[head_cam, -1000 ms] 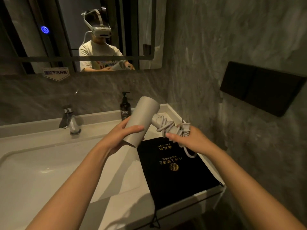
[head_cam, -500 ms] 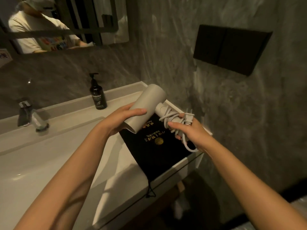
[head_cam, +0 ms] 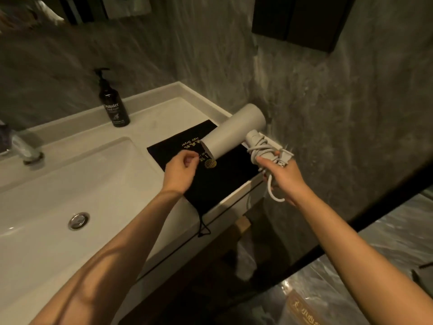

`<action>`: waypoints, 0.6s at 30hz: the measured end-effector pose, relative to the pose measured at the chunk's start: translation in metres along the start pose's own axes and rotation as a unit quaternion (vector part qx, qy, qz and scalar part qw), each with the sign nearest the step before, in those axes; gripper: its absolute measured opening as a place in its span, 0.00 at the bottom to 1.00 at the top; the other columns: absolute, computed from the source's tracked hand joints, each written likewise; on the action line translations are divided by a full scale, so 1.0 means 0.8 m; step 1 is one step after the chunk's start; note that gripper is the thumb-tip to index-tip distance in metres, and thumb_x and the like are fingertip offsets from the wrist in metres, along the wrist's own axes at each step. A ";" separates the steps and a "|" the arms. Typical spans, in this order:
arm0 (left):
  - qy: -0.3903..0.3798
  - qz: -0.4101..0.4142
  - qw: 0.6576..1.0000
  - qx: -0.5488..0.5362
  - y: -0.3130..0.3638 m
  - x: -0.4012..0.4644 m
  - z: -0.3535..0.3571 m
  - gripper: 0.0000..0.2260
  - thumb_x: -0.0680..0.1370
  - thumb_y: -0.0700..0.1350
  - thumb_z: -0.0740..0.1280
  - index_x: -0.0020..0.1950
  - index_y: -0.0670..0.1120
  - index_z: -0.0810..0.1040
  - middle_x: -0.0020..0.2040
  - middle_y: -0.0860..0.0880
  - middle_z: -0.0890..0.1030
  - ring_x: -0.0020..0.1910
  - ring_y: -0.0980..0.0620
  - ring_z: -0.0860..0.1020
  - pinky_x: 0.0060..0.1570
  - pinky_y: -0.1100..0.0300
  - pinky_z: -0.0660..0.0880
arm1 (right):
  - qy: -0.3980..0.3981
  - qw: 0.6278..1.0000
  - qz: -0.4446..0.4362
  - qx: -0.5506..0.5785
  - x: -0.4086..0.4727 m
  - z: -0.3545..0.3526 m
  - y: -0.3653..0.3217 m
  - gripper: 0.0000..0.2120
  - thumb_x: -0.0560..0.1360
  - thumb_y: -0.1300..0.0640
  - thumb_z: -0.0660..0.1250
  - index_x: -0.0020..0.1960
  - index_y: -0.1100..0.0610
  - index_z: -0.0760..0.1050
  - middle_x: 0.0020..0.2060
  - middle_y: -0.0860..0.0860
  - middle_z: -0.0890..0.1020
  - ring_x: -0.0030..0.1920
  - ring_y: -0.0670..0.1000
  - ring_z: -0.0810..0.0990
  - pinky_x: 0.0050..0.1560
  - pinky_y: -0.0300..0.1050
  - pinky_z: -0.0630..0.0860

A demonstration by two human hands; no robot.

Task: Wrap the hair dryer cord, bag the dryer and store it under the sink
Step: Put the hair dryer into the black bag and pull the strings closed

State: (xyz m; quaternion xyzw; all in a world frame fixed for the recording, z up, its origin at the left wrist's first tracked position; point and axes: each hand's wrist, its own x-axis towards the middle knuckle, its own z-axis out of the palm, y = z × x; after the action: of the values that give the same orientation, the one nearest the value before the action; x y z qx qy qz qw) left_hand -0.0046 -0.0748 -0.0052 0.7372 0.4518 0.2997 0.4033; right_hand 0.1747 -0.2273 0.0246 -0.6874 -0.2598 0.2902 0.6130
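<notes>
A pale grey hair dryer [head_cam: 233, 132] hangs over the right end of the white counter, barrel pointing left and down. Its white cord [head_cam: 262, 148] is wound round the handle, with a loose loop hanging below. My right hand [head_cam: 281, 177] grips the wrapped handle and the plug. A flat black drawstring bag [head_cam: 206, 177] with gold lettering lies on the counter under the dryer. My left hand [head_cam: 179, 171] hovers over the bag's left part, fingers loosely curled, off the dryer; I cannot tell whether it touches the bag.
A dark pump bottle [head_cam: 114, 104] stands at the back of the counter. The white sink [head_cam: 70, 184] with its drain and tap [head_cam: 25, 148] lies to the left. A grey stone wall is close on the right. Dark open space shows below the counter edge.
My left hand has let go of the dryer barrel and dropped toward the bag. The view has swung down and to the right. My right hand still holds the wrapped handle.
</notes>
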 end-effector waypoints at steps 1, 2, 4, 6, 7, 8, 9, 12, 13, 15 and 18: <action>-0.017 0.012 0.999 0.033 -0.006 -0.010 0.009 0.10 0.77 0.47 0.67 0.56 0.46 0.79 0.51 0.50 0.80 0.51 0.53 0.78 0.59 0.55 0.75 | 0.005 1.000 -0.003 -0.014 -0.001 -0.008 0.006 0.05 0.70 0.56 0.73 0.43 0.50 0.77 0.40 0.54 0.82 0.42 0.53 0.81 0.49 0.57 0.78; -0.034 0.025 0.997 0.070 -0.011 -0.020 0.017 0.12 0.75 0.50 0.69 0.56 0.47 0.79 0.52 0.50 0.79 0.54 0.53 0.77 0.59 0.56 0.74 | 0.007 1.000 -0.004 -0.022 -0.003 -0.014 0.011 0.06 0.70 0.56 0.73 0.43 0.49 0.77 0.41 0.52 0.83 0.44 0.53 0.81 0.52 0.56 0.78; -0.075 0.037 0.985 0.151 -0.019 -0.037 0.030 0.19 0.72 0.56 0.72 0.59 0.50 0.77 0.58 0.51 0.77 0.60 0.53 0.73 0.62 0.54 0.72 | 0.008 0.999 0.004 -0.032 -0.006 -0.027 0.020 0.07 0.70 0.56 0.73 0.43 0.49 0.76 0.40 0.51 0.82 0.44 0.53 0.81 0.52 0.57 0.78; -0.092 0.033 0.973 0.210 -0.023 -0.049 0.039 0.24 0.69 0.60 0.72 0.61 0.53 0.76 0.63 0.51 0.75 0.65 0.51 0.69 0.66 0.50 0.68 | 0.000 0.999 0.011 -0.037 -0.012 -0.037 0.027 0.07 0.70 0.57 0.73 0.42 0.49 0.76 0.39 0.50 0.82 0.42 0.52 0.80 0.51 0.56 0.78; -0.089 0.032 0.970 0.225 -0.023 -0.054 0.043 0.25 0.68 0.61 0.73 0.61 0.54 0.76 0.65 0.50 0.74 0.67 0.50 0.67 0.67 0.50 0.67 | -0.005 0.999 0.013 -0.041 -0.015 -0.043 0.030 0.07 0.70 0.57 0.73 0.42 0.49 0.76 0.39 0.50 0.82 0.42 0.51 0.80 0.52 0.55 0.78; -0.085 0.031 0.968 0.235 -0.022 -0.058 0.046 0.25 0.68 0.61 0.73 0.62 0.54 0.76 0.66 0.50 0.73 0.68 0.50 0.66 0.68 0.50 0.65 | -0.009 0.999 0.015 -0.045 -0.018 -0.048 0.033 0.07 0.70 0.57 0.73 0.42 0.49 0.76 0.39 0.49 0.82 0.42 0.49 0.80 0.52 0.54 0.78; -0.084 0.034 0.965 0.245 -0.020 -0.062 0.049 0.25 0.68 0.61 0.73 0.62 0.55 0.77 0.66 0.50 0.73 0.69 0.50 0.65 0.68 0.51 0.64 | -0.012 0.999 0.018 -0.049 -0.020 -0.053 0.036 0.07 0.70 0.57 0.73 0.42 0.49 0.75 0.39 0.49 0.82 0.42 0.48 0.80 0.53 0.53 0.78; -0.096 0.031 0.962 0.254 -0.017 -0.061 0.050 0.20 0.70 0.58 0.73 0.60 0.54 0.79 0.65 0.50 0.74 0.67 0.49 0.68 0.66 0.50 0.66 | -0.020 0.998 0.032 -0.053 -0.027 -0.065 0.042 0.07 0.69 0.56 0.74 0.42 0.50 0.75 0.40 0.51 0.82 0.42 0.52 0.81 0.51 0.55 0.78; -0.094 0.031 0.966 0.238 -0.017 -0.060 0.049 0.18 0.70 0.56 0.73 0.58 0.53 0.81 0.63 0.49 0.75 0.65 0.49 0.70 0.65 0.50 0.68 | -0.023 0.998 0.034 -0.053 -0.029 -0.068 0.043 0.07 0.69 0.56 0.74 0.43 0.51 0.75 0.40 0.53 0.82 0.43 0.53 0.81 0.50 0.56 0.78; -0.086 0.036 0.979 0.179 -0.018 -0.059 0.045 0.14 0.69 0.54 0.75 0.53 0.51 0.84 0.58 0.49 0.78 0.61 0.49 0.73 0.63 0.49 0.69 | -0.034 0.998 0.041 -0.045 -0.033 -0.071 0.045 0.07 0.70 0.56 0.73 0.43 0.53 0.75 0.39 0.55 0.81 0.42 0.56 0.80 0.47 0.58 0.78; -0.094 0.027 0.986 0.135 -0.019 -0.057 0.041 0.14 0.67 0.50 0.77 0.51 0.49 0.84 0.56 0.48 0.78 0.58 0.50 0.74 0.62 0.52 0.69 | -0.053 0.997 0.048 -0.041 -0.037 -0.074 0.046 0.06 0.71 0.56 0.72 0.43 0.52 0.75 0.39 0.54 0.81 0.43 0.56 0.80 0.47 0.62 0.78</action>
State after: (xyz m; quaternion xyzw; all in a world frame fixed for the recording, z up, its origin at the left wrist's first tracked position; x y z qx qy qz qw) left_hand -0.0035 -0.1224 -0.0384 0.8215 0.4281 0.1764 0.3329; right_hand 0.1968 -0.2937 -0.0050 -0.7075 -0.2705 0.3442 0.5547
